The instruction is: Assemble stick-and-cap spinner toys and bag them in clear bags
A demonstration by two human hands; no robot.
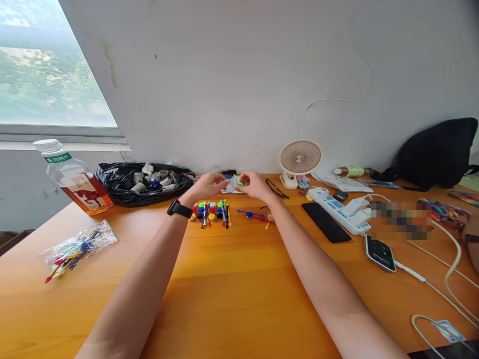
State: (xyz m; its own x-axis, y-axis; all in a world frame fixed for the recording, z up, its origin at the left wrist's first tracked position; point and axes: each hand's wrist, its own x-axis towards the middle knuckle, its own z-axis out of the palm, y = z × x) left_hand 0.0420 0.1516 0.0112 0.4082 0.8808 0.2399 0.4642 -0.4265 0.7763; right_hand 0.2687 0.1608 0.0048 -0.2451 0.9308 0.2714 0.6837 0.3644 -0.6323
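Both my arms reach far across the orange wooden table (232, 289). My left hand (207, 186), with a black watch on the wrist, and my right hand (254, 185) meet over a small clear packet (231, 185) with a green piece in it, and both pinch it. Just in front of the hands lies a cluster of small coloured discs and sticks (210, 212). A blue stick with yellow bits (254, 215) lies to its right.
A tea bottle (77, 179) and a black bag of small parts (144, 182) stand at the left. A clear packet of coloured sticks (77, 249) lies near the left edge. A small fan (299, 159), glasses, a power strip (340, 209), a phone (325, 222) and cables fill the right.
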